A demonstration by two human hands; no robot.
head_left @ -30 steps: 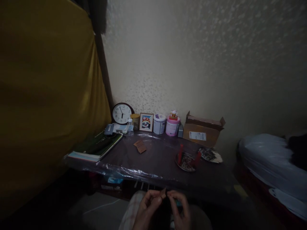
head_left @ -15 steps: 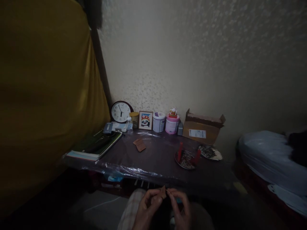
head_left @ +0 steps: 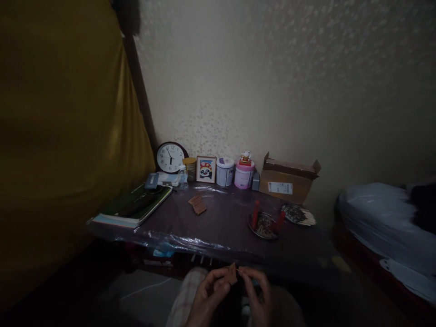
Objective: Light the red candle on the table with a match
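Low in front of my lap, my left hand pinches a small piece of brown card between thumb and fingers, tilted with one corner up. Close on its right, my right hand has thumb and forefinger closed on a thin pale matchstick, whose tip points at the card's edge. Whether tip and card touch, I cannot tell. On the table beyond lie more brown card pieces. A round metal dish there bears two red candles, one upright and one leaning, among dark and pale bits.
Right of the dish, a plate holds many matchsticks. Along the wall stand a clock, a panda picture, white and pink tubs and a cardboard box. Books lie left, beside a yellow curtain.
The brown card in my left hand has turned slightly, showing more of its face. Both hands stay close together, with the matchstick still at the card's edge. The view has shifted slightly.
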